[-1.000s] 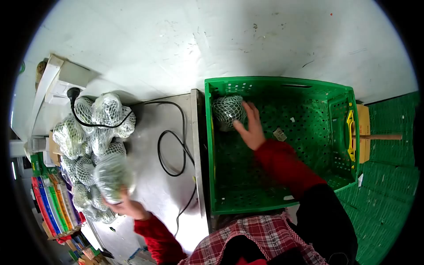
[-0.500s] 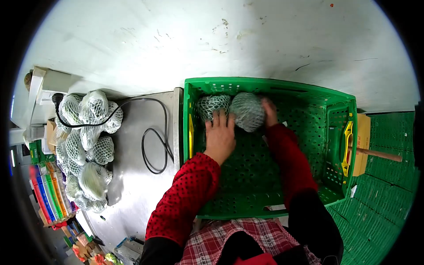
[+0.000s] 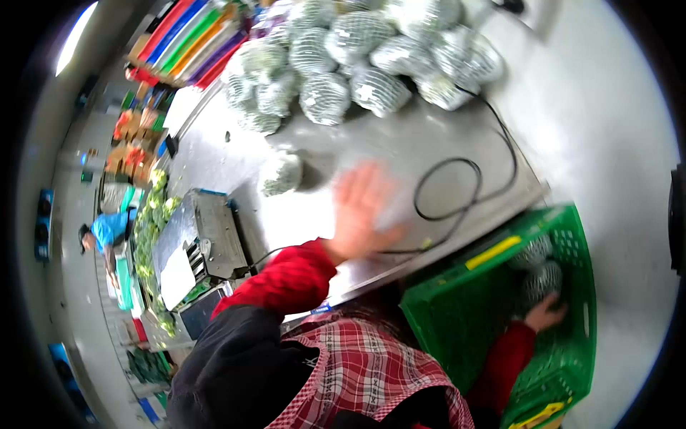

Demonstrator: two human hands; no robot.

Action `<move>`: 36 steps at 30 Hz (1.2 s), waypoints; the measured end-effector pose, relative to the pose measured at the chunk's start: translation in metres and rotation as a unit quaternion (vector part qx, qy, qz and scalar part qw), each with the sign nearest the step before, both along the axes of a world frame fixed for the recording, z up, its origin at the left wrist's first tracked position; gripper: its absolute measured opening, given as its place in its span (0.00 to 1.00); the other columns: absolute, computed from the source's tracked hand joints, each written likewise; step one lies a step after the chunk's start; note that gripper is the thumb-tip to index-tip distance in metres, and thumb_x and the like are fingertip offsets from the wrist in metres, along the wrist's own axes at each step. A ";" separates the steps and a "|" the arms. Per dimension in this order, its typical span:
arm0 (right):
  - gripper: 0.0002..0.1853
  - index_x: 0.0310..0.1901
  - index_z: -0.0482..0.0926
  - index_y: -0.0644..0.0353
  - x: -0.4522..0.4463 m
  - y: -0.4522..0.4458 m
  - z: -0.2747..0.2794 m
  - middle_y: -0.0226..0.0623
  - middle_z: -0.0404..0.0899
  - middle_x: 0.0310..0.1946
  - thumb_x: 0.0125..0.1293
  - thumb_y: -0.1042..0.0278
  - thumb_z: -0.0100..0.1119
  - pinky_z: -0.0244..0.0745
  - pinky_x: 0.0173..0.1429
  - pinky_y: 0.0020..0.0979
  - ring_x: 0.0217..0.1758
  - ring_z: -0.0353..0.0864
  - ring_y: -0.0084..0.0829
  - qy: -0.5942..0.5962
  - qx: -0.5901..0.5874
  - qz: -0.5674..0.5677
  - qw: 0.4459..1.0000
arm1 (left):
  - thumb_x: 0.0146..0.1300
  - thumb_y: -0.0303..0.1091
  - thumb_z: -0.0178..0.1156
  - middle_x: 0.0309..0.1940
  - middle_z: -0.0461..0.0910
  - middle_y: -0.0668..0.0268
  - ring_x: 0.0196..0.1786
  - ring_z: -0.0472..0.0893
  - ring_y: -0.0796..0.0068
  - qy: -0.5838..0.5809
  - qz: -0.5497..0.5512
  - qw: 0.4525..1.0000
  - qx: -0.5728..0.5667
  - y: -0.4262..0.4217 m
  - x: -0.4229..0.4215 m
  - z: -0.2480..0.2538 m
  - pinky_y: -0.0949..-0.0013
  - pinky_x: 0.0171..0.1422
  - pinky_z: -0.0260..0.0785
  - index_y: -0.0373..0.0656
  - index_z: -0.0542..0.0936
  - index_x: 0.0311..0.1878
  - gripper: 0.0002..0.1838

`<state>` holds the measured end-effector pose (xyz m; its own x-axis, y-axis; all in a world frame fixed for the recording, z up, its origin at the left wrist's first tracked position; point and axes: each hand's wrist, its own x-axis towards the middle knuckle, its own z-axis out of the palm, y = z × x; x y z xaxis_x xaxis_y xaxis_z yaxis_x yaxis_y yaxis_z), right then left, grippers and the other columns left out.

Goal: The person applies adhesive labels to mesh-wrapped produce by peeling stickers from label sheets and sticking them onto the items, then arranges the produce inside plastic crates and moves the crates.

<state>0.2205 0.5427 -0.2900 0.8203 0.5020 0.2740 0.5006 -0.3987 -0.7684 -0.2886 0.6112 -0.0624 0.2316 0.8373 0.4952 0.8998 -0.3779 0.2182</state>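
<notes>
My left hand (image 3: 363, 211) hovers over the metal table with its fingers spread and holds nothing; motion blurs it. Beyond it, a single round vegetable in a white foam net (image 3: 281, 174) sits alone on the tabletop. A pile of similar netted vegetables (image 3: 325, 99) lies at the far side of the table. Inside the green crate (image 3: 443, 304), my right hand (image 3: 547, 313) is beside a netted vegetable (image 3: 542, 281), its fingers loosely extended at the lower side. Another netted vegetable (image 3: 534, 252) lies just above that one in the crate corner.
A black cable (image 3: 475, 189) loops across the metal table (image 3: 400, 143). A boxy grey machine (image 3: 204, 232) stands at the near left edge. Farther left are green produce (image 3: 150, 236) and a person in a blue shirt (image 3: 111, 229). A white wall borders the right.
The view has swung left toward the table. My left hand has left the crate and moved out over the tabletop. My right hand remains in the crate by the netted vegetable.
</notes>
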 end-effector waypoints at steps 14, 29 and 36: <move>0.38 0.67 0.68 0.61 -0.508 0.161 0.171 0.43 0.79 0.52 0.65 0.39 0.62 0.75 0.61 0.36 0.57 0.79 0.34 0.690 -0.183 0.476 0.513 | 0.52 0.43 0.74 0.54 0.80 0.56 0.52 0.82 0.62 -0.546 0.089 0.737 -0.388 0.000 -0.190 -0.020 0.65 0.61 0.73 0.32 0.71 0.65 0.41; 0.39 0.68 0.67 0.64 0.094 0.135 0.269 0.46 0.77 0.60 0.63 0.45 0.61 0.76 0.64 0.42 0.59 0.80 0.40 0.674 0.158 0.388 0.609 | 0.55 0.48 0.71 0.69 0.67 0.53 0.70 0.66 0.60 -0.496 0.184 0.808 -0.258 0.270 -0.170 -0.022 0.61 0.75 0.53 0.31 0.56 0.75 0.52; 0.40 0.62 0.73 0.66 0.318 0.136 0.109 0.46 0.79 0.53 0.48 0.59 0.80 0.77 0.59 0.38 0.55 0.80 0.37 0.166 0.038 0.235 0.957 | 0.58 0.43 0.63 0.63 0.73 0.56 0.62 0.73 0.61 -0.503 0.137 0.821 -0.234 0.198 0.012 -0.018 0.62 0.69 0.61 0.36 0.66 0.71 0.39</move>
<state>0.5385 0.6785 -0.1805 0.5569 0.8259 0.0884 0.3342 -0.1254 -0.9341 -0.2768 0.8096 -0.0799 -0.3256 0.9430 -0.0688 0.2135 0.1442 0.9662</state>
